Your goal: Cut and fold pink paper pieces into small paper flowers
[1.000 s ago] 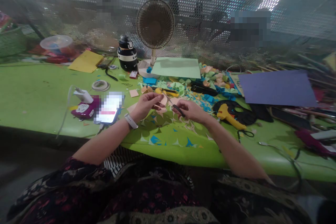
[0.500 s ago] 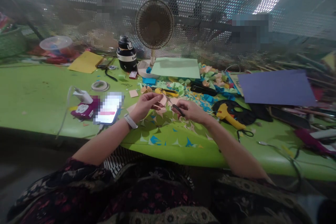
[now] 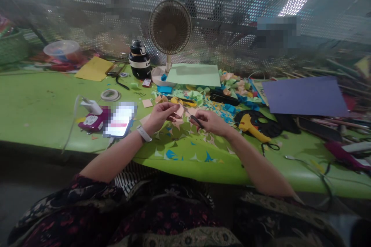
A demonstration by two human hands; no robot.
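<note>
Between thumb and fingers, my left hand [image 3: 162, 114] pinches a small peach paper piece [image 3: 180, 112]. My right hand [image 3: 211, 121] is closed around dark-handled scissors [image 3: 197, 121], whose blades point left toward that paper. Exactly how the blades meet the paper is too small to make out. Below both hands, peach, white and blue paper scraps [image 3: 171, 154] lie scattered on the green table [image 3: 52, 123]. A square of peach paper [image 3: 147, 103] rests left of my left hand. Just beyond the hands lies a yellow cutter [image 3: 188, 102].
A lit phone [image 3: 120, 119] and a purple power adapter [image 3: 94, 120] lie at left. Behind stand a black bottle [image 3: 139, 63] and a fan [image 3: 170, 27]. To the right are a yellow glue gun [image 3: 253, 128], a black stapler-like object [image 3: 224, 98] and a purple sheet [image 3: 305, 96].
</note>
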